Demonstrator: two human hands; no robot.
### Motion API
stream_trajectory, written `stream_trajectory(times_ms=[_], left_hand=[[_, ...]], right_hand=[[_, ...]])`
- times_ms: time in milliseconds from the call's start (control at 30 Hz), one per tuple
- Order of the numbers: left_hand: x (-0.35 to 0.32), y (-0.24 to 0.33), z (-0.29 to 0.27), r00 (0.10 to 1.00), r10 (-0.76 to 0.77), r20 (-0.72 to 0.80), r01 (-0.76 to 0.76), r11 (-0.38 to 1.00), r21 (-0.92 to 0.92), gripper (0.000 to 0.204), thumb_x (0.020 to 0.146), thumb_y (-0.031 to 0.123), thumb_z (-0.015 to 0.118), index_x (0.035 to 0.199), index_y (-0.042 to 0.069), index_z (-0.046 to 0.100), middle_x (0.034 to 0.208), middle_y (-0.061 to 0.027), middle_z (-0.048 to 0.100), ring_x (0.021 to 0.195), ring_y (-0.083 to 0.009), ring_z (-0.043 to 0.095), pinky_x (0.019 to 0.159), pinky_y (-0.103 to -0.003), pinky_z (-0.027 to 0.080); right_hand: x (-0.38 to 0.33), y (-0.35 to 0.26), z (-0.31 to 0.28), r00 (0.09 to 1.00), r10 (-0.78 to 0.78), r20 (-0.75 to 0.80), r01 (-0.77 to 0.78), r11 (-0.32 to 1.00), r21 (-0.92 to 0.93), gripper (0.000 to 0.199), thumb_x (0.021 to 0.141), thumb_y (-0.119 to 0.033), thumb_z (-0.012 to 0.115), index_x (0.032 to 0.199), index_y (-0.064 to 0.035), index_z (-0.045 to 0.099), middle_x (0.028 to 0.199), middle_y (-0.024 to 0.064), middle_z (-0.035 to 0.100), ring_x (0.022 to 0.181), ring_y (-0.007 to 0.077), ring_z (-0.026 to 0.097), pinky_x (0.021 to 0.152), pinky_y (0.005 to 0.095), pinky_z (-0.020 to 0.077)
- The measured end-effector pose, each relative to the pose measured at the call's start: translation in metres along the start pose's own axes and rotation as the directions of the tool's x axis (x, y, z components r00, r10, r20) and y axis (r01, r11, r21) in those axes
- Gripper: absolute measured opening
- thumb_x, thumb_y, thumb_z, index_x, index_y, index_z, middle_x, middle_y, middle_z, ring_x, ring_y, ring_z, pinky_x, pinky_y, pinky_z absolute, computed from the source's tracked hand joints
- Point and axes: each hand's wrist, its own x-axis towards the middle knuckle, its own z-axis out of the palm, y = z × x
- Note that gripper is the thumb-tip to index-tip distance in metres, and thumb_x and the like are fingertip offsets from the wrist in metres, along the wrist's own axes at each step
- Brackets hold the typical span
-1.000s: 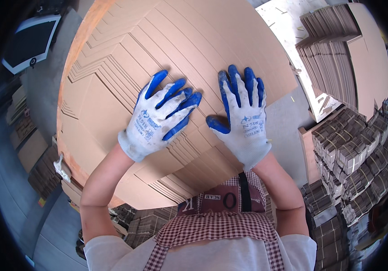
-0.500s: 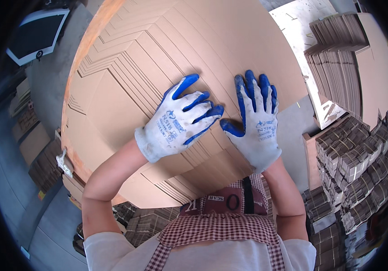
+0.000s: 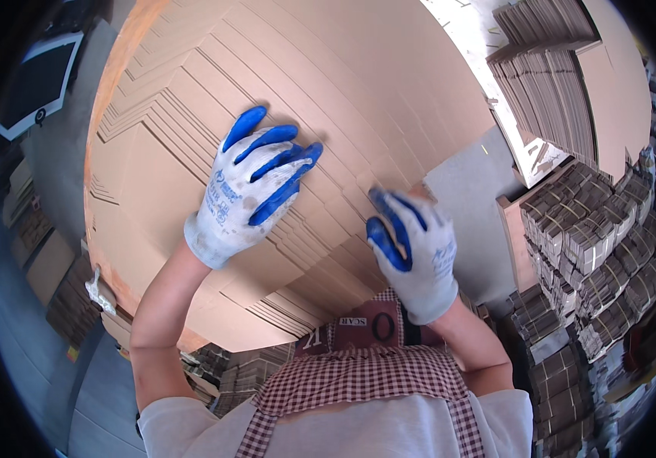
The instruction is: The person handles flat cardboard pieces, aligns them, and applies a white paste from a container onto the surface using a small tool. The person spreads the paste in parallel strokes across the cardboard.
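So the cardboard (image 3: pixel 358 84) is fanned out in overlapping layers across the table (image 3: pixel 123 38), right in front of the apron (image 3: pixel 366 374), with a wooden edge left showing along the left side. The left hand (image 3: pixel 248 183) is laid on top, fingers loosely spread and a bit bent. The right hand (image 3: pixel 418 248) is held by the near right edge of the cardboard, kinda blurred; its fingers are bent too, but whether anything's pinched can't be told. Off to the right, another stack (image 3: pixel 549 91) is piled up, with strapped bundles (image 3: pixel 588 244) heaped nearer the body.
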Motion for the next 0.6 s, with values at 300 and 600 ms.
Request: stream_trajectory(times_ms=[300,600], left_hand=[[-0.005,0.007,-0.008,0.999,-0.036,-0.039,0.039,0.995,0.087,0.038,0.076,0.012,0.072,0.113,0.008,0.072,0.116,-0.0082,0.068,0.118,-0.0308,0.061,0.111,-0.058,0.039],[-0.020,0.006,-0.007,0.984,0.064,0.164,-0.079,0.993,0.089,0.057,0.079,0.044,0.071,0.121,0.006,0.068,0.130,-0.0123,0.065,0.128,-0.0345,0.056,0.114,-0.059,0.034]], right_hand=[[0.014,-0.003,0.008,0.988,-0.001,-0.156,0.006,0.999,0.031,0.039,0.084,-0.020,0.075,0.121,-0.0112,0.066,0.113,0.0086,0.067,0.102,0.0287,0.064,0.093,0.0434,0.0460],[0.057,-0.010,0.029,0.999,-0.027,-0.038,0.019,0.981,-0.195,0.041,0.084,-0.030,0.071,0.120,-0.0139,0.061,0.117,0.0073,0.061,0.107,0.0278,0.058,0.088,0.0452,0.0449]])
